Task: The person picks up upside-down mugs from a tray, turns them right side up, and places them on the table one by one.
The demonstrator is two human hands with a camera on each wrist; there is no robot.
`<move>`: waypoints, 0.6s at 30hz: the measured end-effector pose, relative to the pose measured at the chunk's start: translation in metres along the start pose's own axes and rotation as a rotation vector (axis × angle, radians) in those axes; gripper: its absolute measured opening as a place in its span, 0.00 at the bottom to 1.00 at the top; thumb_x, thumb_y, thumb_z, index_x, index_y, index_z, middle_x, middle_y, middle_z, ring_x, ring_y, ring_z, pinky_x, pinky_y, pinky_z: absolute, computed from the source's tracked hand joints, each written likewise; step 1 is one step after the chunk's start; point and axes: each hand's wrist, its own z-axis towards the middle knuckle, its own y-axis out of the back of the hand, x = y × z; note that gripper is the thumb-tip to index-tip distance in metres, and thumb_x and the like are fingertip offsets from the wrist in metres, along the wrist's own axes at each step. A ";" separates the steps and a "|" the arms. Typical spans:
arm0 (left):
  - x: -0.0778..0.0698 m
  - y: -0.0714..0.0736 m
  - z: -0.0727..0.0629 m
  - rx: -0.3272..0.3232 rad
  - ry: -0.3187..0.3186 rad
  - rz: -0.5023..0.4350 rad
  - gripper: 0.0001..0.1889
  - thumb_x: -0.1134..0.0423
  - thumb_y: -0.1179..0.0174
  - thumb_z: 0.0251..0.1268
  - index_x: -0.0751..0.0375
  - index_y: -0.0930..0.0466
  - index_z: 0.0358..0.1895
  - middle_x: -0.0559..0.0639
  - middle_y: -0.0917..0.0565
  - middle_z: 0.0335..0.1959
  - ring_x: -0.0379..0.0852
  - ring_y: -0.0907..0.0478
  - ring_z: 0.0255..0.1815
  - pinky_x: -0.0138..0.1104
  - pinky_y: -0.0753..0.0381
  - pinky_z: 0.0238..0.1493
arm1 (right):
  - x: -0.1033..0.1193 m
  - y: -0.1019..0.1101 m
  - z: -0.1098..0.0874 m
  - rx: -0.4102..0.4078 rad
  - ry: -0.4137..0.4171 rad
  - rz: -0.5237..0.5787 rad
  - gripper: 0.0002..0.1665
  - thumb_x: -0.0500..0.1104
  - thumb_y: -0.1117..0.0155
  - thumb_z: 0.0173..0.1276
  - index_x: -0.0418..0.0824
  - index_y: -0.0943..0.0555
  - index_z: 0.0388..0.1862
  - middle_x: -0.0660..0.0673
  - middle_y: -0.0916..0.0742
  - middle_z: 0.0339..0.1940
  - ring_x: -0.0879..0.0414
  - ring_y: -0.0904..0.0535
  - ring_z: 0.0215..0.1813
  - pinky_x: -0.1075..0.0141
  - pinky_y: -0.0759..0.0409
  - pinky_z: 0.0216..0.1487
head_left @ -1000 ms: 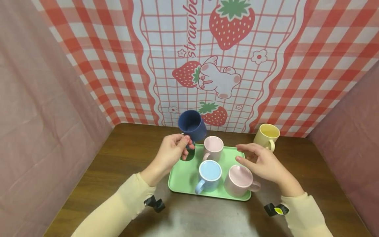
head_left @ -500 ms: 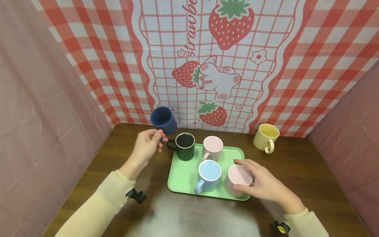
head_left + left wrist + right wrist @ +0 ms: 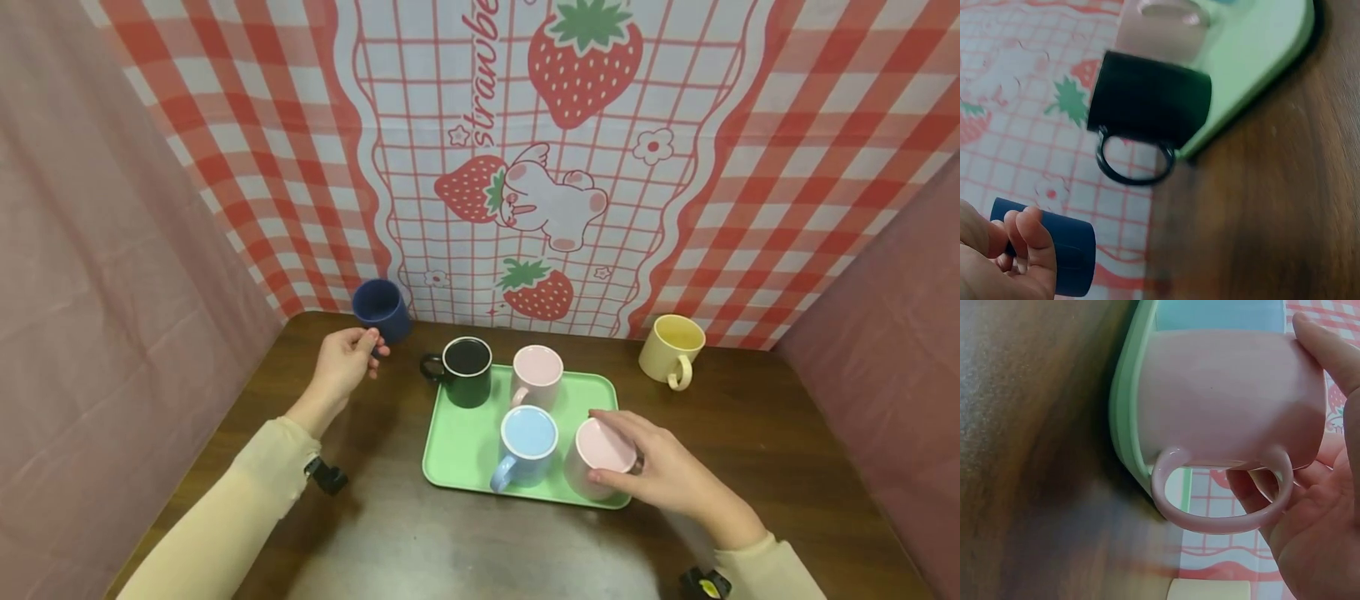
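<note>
While pinching the navy mug between fingers of the left hand at the back left of the counter, clasps the nearer pink mug with fingers of the right hand on the right of the green tray.

Passage: dark wooden table between matte navy-blue cylindrical mug and glossy black cylindrical mug, black handle jutting left. Light-green rectangular tray: room near left; glossy light-blue mug blocks rightward path.
</note>
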 end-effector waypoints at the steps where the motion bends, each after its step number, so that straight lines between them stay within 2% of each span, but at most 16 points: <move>1: 0.003 0.001 0.002 -0.005 0.007 -0.002 0.18 0.61 0.45 0.89 0.79 0.18 0.49 0.51 0.11 0.32 0.37 0.22 0.25 0.29 0.17 0.26 | 0.000 0.000 0.000 0.001 -0.002 -0.001 0.45 0.47 0.08 0.54 0.36 0.17 0.70 0.42 0.11 0.62 0.53 0.13 0.56 0.69 0.16 0.55; 10: 0.023 0.006 0.017 -0.038 0.062 -0.040 0.18 0.62 0.47 0.89 0.79 0.19 0.49 0.46 0.13 0.29 0.35 0.25 0.23 0.26 0.22 0.23 | 0.001 0.001 0.002 0.028 -0.017 0.006 0.46 0.49 0.08 0.54 0.37 0.17 0.70 0.43 0.10 0.62 0.52 0.13 0.56 0.61 0.13 0.55; 18: 0.034 0.008 0.025 -0.027 0.098 0.017 0.19 0.61 0.49 0.91 0.79 0.18 0.51 0.49 0.13 0.31 0.35 0.25 0.25 0.27 0.21 0.26 | 0.005 0.006 0.003 0.046 -0.020 0.013 0.47 0.50 0.08 0.54 0.37 0.18 0.70 0.43 0.11 0.62 0.53 0.14 0.56 0.58 0.12 0.53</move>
